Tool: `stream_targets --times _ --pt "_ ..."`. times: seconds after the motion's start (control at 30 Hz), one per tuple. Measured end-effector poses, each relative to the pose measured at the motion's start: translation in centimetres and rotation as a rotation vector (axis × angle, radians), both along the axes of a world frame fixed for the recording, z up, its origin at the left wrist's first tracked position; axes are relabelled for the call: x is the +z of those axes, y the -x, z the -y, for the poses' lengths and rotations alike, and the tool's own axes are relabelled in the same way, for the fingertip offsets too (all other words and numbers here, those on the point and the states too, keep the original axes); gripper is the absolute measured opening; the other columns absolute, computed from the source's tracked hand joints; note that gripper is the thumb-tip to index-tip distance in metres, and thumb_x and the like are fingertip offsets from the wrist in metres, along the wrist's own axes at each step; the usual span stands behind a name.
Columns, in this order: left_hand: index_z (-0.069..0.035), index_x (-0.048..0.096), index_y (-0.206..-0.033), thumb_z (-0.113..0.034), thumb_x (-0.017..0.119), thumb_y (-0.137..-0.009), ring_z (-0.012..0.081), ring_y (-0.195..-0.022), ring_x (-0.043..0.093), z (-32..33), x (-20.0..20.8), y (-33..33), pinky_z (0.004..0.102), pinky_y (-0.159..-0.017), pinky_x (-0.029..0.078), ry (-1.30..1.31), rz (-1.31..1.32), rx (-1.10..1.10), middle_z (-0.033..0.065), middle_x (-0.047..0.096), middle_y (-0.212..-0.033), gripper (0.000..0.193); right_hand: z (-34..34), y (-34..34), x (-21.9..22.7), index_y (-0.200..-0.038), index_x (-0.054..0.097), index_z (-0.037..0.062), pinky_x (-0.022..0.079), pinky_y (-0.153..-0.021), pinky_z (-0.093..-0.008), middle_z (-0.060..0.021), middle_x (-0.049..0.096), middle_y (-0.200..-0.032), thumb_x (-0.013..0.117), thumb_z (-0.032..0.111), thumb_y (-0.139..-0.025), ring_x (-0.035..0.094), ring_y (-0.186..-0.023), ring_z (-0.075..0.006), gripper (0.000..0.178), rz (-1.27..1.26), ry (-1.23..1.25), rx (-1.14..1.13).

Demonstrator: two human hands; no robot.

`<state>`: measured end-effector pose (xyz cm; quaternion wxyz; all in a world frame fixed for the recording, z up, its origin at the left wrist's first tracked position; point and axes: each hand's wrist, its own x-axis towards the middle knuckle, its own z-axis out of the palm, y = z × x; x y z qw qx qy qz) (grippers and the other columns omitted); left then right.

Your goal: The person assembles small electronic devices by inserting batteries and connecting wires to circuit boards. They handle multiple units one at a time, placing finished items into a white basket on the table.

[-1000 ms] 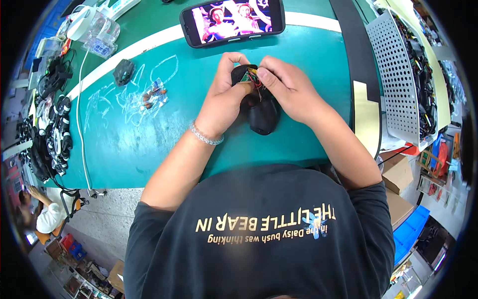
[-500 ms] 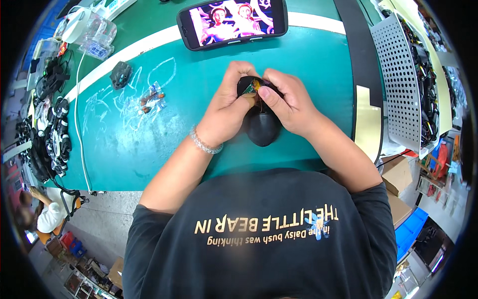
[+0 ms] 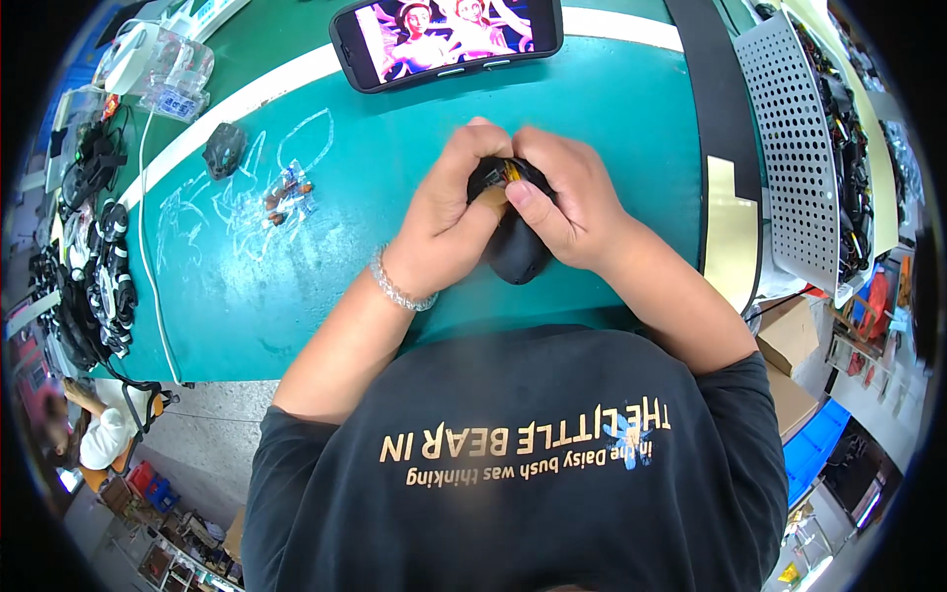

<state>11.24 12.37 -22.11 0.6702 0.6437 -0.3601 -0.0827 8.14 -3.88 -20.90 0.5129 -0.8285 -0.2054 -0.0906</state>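
The left hand [image 3: 444,227] and right hand [image 3: 574,207] hide much of the black casing [image 3: 519,254], whose wires [image 3: 513,173] (yellow among them) are too small to trace, while the view's top edge crops the phone [image 3: 449,44].

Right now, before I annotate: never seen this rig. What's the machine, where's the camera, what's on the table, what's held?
There is no machine: you see a person's two bare hands. The camera is worn on the head and looks down; its fisheye lens bends straight edges toward the rim. Picture left is the person's left.

The left hand and right hand together hold a black rounded object, with thin wires showing between the thumbs. The fingers hide much of it.

On the green table, a phone with a lit screen is at the far side. To the left are a dark lump, small brown pieces in clear wrapping and bundled cables. A perforated grey bin is at the right.
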Motion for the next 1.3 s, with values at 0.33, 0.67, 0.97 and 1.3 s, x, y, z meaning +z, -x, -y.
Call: stream_targets --times 0.33,0.67,0.97,1.3 --pt "-0.004 0.043 -0.108 0.007 0.046 -0.076 0.0189 -0.084 0.043 -0.1 0.1 0.3 0.0287 -0.08 0.038 -0.022 -0.056 -0.023 0.0088 0.043 -0.093 0.034 0.2 0.3 0.2 -0.09 0.053 0.002 0.043 -0.061 -0.0397 -0.015 0.055 -0.079 0.052 0.034 -0.089 0.054 -0.072 -0.0366 0.032 -0.068 0.014 0.022" --pt "-0.005 0.035 -0.112 0.006 0.048 -0.083 0.0155 -0.09 0.048 0.8 0.8 0.8 0.0287 -0.08 0.042 -0.105 -0.239 0.197 0.0085 0.044 -0.097 0.033 -0.4 -0.5 0.5 -0.087 0.054 0.0034 0.045 -0.059 -0.036 -0.0102 0.057 -0.084 0.064 0.017 -0.08 0.058 -0.07 -0.0299 0.018 0.134 0.032 -0.211" --pt "-0.004 0.036 -0.114 0.004 0.047 -0.082 0.0125 -0.093 0.045 0.9 0.4 1.0 0.0256 -0.082 0.041 -0.117 -0.232 0.253 0.0071 0.043 -0.102 0.035 -0.8 -0.8 0.7 -0.082 0.055 0.004 0.045 -0.058 -0.0359 -0.0083 0.055 -0.082 0.066 0.005 -0.072 0.056 -0.072 -0.0277 0.015 0.326 0.158 -0.269" --pt "-0.003 0.036 -0.114 0.004 0.048 -0.082 0.0135 -0.094 0.044 0.5 0.3 0.9 0.0255 -0.083 0.04 -0.13 -0.22 0.195 0.008 0.043 -0.103 0.035 -0.3 -0.9 0.7 -0.085 0.056 0.0013 0.045 -0.061 -0.0333 -0.01 0.054 -0.081 0.062 0.001 -0.075 0.055 -0.071 -0.0282 0.011 0.159 0.034 -0.107"
